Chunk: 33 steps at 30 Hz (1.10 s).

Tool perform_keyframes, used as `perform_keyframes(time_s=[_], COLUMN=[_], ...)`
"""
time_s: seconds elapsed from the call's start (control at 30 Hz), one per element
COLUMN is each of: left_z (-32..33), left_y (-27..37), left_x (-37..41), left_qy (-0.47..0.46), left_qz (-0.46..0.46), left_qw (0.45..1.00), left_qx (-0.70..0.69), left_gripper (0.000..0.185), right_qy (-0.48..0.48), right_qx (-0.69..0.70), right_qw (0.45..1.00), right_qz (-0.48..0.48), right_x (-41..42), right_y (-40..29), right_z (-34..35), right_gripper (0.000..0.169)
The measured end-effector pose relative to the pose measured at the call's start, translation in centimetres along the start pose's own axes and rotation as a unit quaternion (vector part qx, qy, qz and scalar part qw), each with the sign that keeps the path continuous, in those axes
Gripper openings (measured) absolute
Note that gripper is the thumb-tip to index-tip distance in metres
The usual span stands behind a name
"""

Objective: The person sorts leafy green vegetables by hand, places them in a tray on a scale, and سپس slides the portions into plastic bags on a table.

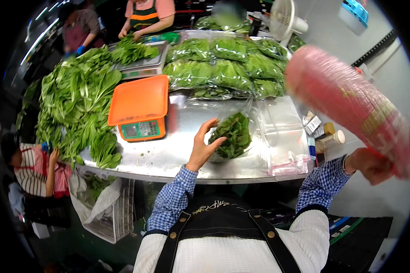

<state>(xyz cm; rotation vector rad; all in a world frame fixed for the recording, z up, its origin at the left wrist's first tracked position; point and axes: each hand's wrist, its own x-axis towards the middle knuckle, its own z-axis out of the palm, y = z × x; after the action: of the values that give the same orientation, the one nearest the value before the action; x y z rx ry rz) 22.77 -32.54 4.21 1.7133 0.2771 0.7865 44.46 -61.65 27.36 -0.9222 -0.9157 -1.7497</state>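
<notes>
My left hand [206, 141] rests at the left side of a clear plastic bag of dark green leaves [234, 134] on the metal table [188, 153]. Its thumb and fingers are spread apart, the thumb over the bag's surface, and they do not close on it. Up at the right, my right hand [372, 165] grips the lower end of a long pink bundle wrapped in shiny film [345, 88], which is tilted and partly blurred. What the bundle contains cannot be made out. Flat clear plastic bags [282, 129] lie to the right of the leaf bag.
An orange scale [140, 102] stands left of my left hand, beside a heap of leafy greens [78, 88]. Packed bags of greens [208, 71] line the back. Bottles [331, 140] and a fan [283, 20] are at the right. Co-workers [150, 17] stand across and at the left.
</notes>
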Motion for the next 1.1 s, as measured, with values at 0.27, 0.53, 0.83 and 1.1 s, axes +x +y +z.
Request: perform_keyframes(time_s=[0.27, 0.53, 0.83, 1.1], left_z=[3.0, 4.0, 0.4, 4.2], left_y=[-0.6, -0.4, -0.5, 2.2], left_x=[-2.9, -1.4, 0.0, -3.2], left_qy=[0.115, 0.139, 0.106, 0.060], left_qz=[0.146, 0.085, 0.147, 0.156], left_qw=[0.962, 0.977, 0.963, 0.929], left_qx=[0.198, 0.134, 0.200, 0.329], left_gripper=[0.028, 0.007, 0.075, 0.029], right_qy=[-0.624, -0.370, -0.444, -0.228], right_qx=[-0.206, 0.224, 0.215, 0.190], right_qw=[0.719, 0.482, 0.549, 0.593], right_qz=[0.228, 0.762, 0.674, 0.748], right_x=[-25.2, -30.0, -29.2, -29.2], right_y=[-1.6, -16.7, -12.4, -15.5], right_z=[-11.6, -6.4, 1.6, 3.7], right_gripper=[0.050, 0.070, 0.041, 0.028])
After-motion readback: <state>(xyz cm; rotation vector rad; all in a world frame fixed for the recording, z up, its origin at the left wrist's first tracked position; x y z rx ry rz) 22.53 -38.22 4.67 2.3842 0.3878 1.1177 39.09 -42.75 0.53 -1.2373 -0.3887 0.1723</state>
